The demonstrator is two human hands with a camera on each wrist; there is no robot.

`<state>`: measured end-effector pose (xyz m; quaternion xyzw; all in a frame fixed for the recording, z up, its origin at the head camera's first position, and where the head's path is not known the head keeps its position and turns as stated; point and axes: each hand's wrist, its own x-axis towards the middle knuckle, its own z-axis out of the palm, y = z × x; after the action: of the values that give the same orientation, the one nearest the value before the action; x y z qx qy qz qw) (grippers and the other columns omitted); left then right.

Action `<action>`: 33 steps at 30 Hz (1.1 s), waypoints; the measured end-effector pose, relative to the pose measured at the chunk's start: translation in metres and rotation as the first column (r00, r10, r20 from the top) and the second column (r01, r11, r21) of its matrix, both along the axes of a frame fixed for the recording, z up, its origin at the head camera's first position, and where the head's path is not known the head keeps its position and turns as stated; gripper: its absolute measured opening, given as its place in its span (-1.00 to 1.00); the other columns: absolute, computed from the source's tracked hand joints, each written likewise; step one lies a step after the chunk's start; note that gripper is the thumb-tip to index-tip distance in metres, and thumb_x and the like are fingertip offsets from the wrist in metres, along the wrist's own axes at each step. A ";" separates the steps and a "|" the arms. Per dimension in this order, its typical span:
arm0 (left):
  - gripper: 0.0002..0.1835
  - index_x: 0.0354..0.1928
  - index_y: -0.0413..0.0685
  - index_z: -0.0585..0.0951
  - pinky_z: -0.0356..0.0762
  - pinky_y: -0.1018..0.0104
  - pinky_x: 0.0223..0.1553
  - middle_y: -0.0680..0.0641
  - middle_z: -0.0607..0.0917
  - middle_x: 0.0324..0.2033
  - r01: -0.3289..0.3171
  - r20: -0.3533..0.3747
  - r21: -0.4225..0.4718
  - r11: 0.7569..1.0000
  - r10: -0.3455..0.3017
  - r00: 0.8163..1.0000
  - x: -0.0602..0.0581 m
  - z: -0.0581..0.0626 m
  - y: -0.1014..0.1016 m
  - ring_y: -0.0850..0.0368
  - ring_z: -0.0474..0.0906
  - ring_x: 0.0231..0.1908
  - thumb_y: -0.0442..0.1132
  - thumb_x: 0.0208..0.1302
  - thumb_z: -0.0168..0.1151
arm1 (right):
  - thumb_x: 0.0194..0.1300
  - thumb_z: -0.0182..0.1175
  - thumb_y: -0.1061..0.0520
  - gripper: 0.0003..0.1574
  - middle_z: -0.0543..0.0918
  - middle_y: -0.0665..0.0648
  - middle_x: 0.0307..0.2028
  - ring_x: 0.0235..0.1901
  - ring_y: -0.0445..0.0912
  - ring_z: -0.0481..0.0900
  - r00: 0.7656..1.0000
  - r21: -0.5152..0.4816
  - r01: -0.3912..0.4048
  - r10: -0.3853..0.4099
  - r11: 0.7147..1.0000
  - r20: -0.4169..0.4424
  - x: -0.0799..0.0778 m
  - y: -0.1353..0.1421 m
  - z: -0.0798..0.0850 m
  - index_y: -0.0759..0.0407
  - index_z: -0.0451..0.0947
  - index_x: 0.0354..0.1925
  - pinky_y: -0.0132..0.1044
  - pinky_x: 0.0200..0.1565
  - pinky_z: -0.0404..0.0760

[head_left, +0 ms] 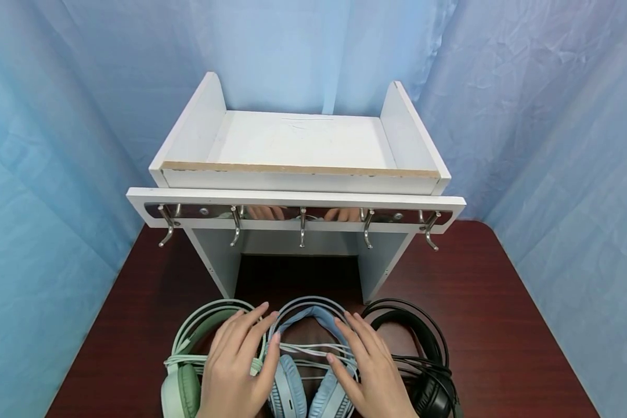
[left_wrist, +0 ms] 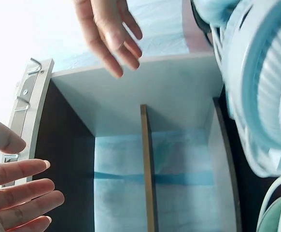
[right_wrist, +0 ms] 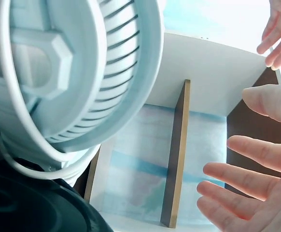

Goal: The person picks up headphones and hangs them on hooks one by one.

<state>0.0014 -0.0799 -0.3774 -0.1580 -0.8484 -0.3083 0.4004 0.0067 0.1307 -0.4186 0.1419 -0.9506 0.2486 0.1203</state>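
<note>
Three pairs of headphones lie side by side at the table's near edge in the head view: green headphones at left, light blue headphones in the middle, black headphones at right. Each has its cable wound around it. My left hand hovers between the green and blue pairs, fingers spread and extended. Over the right side of the blue pair, toward the black one, is my right hand, also with fingers extended. Both wrist views show the palms holding nothing, with a blue ear cup close by.
Behind the headphones stands a white wooden rack with an open tray top. Along its front runs a rail with several metal hooks. Blue curtains hang behind and at both sides of the dark red table.
</note>
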 end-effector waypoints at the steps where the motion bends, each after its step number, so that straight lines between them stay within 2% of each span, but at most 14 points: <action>1: -0.64 -0.16 -0.14 0.68 0.19 0.41 0.25 -0.13 0.68 -0.13 0.000 -0.015 0.004 1.000 0.000 1.000 -0.001 0.002 -0.002 -0.01 0.61 -0.15 -0.06 0.36 -0.01 | 0.16 0.25 -0.15 -0.29 0.39 -0.03 0.26 0.28 -0.06 0.32 1.000 0.001 0.002 -0.002 1.000 0.001 0.000 0.000 0.000 -0.19 0.31 0.27 0.04 0.12 0.41; 7: -0.65 -0.24 -0.19 0.69 0.32 0.31 0.14 -0.15 0.71 -0.23 -0.001 -0.103 0.015 1.000 0.003 0.995 -0.010 0.012 -0.011 -0.05 0.61 -0.23 -0.11 0.36 0.00 | 0.16 0.25 -0.15 -0.32 0.43 -0.07 0.22 0.29 -0.10 0.31 1.000 -0.004 0.014 -0.014 1.000 -0.006 0.000 0.000 -0.001 -0.19 0.35 0.24 -0.02 0.14 0.41; 11: -0.65 -0.26 -0.21 0.70 0.36 0.26 0.07 -0.16 0.71 -0.26 -0.006 -0.134 0.011 1.000 0.008 0.991 -0.014 0.018 -0.016 -0.04 0.62 -0.28 -0.12 0.35 0.00 | 0.14 0.28 -0.12 -0.33 0.47 -0.07 0.19 0.26 -0.09 0.34 0.999 -0.014 0.016 -0.016 1.000 -0.030 0.000 0.000 -0.001 -0.16 0.38 0.23 -0.03 0.12 0.43; 18: -0.70 -0.31 -0.28 0.70 0.38 0.30 0.10 -0.19 0.71 -0.33 0.019 -0.253 0.039 0.999 -0.009 0.967 -0.022 0.027 -0.022 -0.05 0.61 -0.33 -0.20 0.30 0.06 | 0.12 0.30 -0.10 -0.34 0.48 -0.07 0.18 0.25 -0.09 0.37 0.999 -0.030 0.020 -0.021 0.999 -0.024 0.001 0.001 -0.002 -0.14 0.41 0.21 -0.05 0.08 0.47; 26: -0.70 -0.29 -0.30 0.69 0.38 0.27 0.11 -0.20 0.71 -0.33 0.014 -0.282 0.040 0.999 -0.002 0.960 -0.028 0.037 -0.028 -0.05 0.60 -0.33 -0.21 0.28 0.07 | 0.10 0.33 -0.06 -0.35 0.50 -0.03 0.16 0.22 -0.08 0.40 0.999 -0.025 0.016 -0.017 1.000 -0.041 0.001 0.000 -0.002 -0.09 0.44 0.17 -0.07 0.07 0.47; 33: -0.68 -0.25 -0.29 0.69 0.37 0.24 0.13 -0.22 0.71 -0.30 -0.019 -0.264 0.044 0.999 0.030 0.964 -0.030 0.045 -0.033 -0.08 0.59 -0.28 -0.18 0.29 0.06 | 0.07 0.35 -0.05 -0.35 0.52 -0.01 0.14 0.21 -0.08 0.41 0.999 -0.027 0.027 -0.028 0.999 -0.027 0.002 -0.001 -0.003 -0.11 0.45 0.16 -0.07 0.05 0.48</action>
<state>-0.0288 -0.1128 -0.3320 -0.1791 -0.7827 -0.2969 0.5169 0.0083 0.1299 -0.4213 0.1307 -0.9473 0.2576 0.1387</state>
